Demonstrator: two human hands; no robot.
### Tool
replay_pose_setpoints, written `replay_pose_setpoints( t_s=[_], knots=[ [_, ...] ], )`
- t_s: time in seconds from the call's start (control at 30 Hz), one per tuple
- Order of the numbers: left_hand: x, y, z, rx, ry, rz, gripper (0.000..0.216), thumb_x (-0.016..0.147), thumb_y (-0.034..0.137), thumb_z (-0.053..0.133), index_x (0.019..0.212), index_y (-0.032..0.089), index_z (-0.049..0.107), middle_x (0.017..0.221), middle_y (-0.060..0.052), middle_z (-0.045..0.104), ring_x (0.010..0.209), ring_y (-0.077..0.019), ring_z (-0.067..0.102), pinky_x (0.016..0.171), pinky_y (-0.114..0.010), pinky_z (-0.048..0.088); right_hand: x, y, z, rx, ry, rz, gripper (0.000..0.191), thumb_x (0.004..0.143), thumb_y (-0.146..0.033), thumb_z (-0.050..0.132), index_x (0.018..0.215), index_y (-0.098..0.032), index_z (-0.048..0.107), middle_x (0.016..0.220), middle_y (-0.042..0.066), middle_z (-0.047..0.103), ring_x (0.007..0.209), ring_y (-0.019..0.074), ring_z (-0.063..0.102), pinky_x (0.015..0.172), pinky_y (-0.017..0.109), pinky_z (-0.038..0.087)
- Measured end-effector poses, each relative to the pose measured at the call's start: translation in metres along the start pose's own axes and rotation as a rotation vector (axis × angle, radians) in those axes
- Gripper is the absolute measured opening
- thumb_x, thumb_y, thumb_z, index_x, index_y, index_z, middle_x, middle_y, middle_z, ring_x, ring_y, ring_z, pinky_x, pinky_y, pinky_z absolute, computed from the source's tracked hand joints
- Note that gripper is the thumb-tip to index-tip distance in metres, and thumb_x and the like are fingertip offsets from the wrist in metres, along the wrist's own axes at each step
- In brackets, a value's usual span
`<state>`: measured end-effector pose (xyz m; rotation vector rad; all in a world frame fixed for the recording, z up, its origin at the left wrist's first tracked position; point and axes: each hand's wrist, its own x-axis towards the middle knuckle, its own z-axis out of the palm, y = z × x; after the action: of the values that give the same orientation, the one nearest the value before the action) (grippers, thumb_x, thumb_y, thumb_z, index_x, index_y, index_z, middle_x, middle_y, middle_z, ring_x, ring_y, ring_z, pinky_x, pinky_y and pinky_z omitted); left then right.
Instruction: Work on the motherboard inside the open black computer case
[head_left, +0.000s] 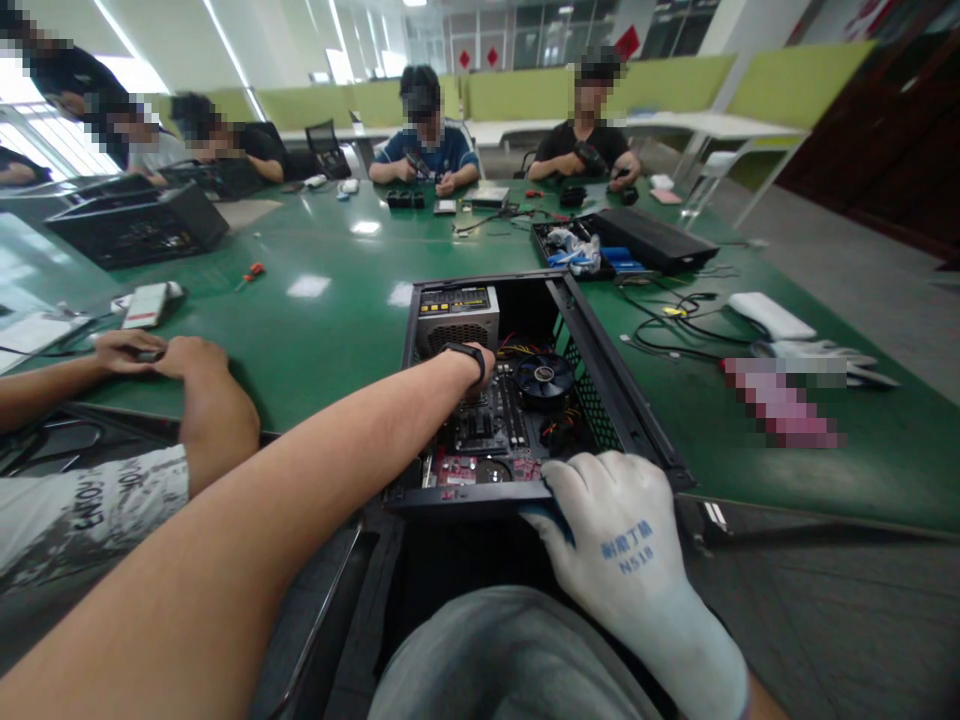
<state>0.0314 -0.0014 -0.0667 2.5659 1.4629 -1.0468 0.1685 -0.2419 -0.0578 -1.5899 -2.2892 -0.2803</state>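
Note:
An open black computer case [626, 390] lies in front of me, its near end at the table's edge. My bare left hand [484, 370], with a dark band at the wrist, reaches down inside it beside the power supply [457, 325]; its fingers are hidden. Below that hand is the motherboard [480, 425], and to its right sits a round black cooling fan [545, 378]. A red circuit board [525, 468] shows at the near end. In a white work glove, my right hand [611, 510] grips the case's near rim, fingers over the top and thumb outside.
At left, a co-worker's hands [161, 355] rest near a phone [146, 305]. Farther off lie an orange-handled screwdriver [253, 272] and another computer case [139, 220]. Cables [667, 315], a white glove [817, 360] and an open black box [652, 240] are at right. People sit opposite.

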Motion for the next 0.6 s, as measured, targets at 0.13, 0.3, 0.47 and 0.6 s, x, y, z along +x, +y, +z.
replay_pose_setpoints(
  t_s=[0.13, 0.3, 0.47, 0.6],
  knots=[
    [-0.001, 0.000, 0.000, -0.021, 0.022, 0.009, 0.057, 0.049, 0.024, 0.086, 0.104, 0.012, 0.076, 0.103, -0.014, 0.075, 0.098, -0.0294, 0.069, 0.090, -0.032, 0.053, 0.000, 0.000, 0.000, -0.008, -0.006, -0.005, 0.025, 0.077, -0.038, 0.070, 0.094, -0.022, 0.061, 0.080, 0.004, 0.058, 0.077, 0.0229, 0.045, 0.071, 0.037, 0.023],
    [-0.008, 0.003, -0.004, -0.012, 0.020, 0.023, 0.054, 0.052, 0.025, 0.084, 0.104, 0.010, 0.076, 0.102, -0.014, 0.075, 0.096, -0.0275, 0.070, 0.091, -0.030, 0.052, -0.001, 0.000, 0.000, 0.001, -0.008, -0.001, 0.025, 0.078, -0.038, 0.069, 0.096, -0.022, 0.061, 0.081, 0.004, 0.058, 0.078, 0.0229, 0.045, 0.072, 0.037, 0.023],
    [-0.007, 0.003, -0.004, -0.033, 0.007, 0.009, 0.054, 0.051, 0.024, 0.085, 0.104, 0.013, 0.077, 0.104, -0.013, 0.075, 0.099, -0.0295, 0.068, 0.091, -0.032, 0.053, 0.000, 0.000, 0.000, -0.001, -0.015, 0.000, 0.024, 0.079, -0.038, 0.068, 0.094, -0.022, 0.061, 0.081, 0.004, 0.058, 0.077, 0.0226, 0.044, 0.071, 0.037, 0.022],
    [-0.006, 0.003, -0.004, -0.048, 0.002, -0.001, 0.051, 0.050, 0.022, 0.085, 0.099, 0.010, 0.077, 0.101, -0.014, 0.075, 0.098, -0.0297, 0.069, 0.094, -0.033, 0.052, 0.001, 0.000, 0.001, -0.002, -0.016, 0.004, 0.025, 0.078, -0.039, 0.069, 0.095, -0.022, 0.061, 0.081, 0.004, 0.058, 0.078, 0.0231, 0.044, 0.071, 0.037, 0.022]
  ],
)
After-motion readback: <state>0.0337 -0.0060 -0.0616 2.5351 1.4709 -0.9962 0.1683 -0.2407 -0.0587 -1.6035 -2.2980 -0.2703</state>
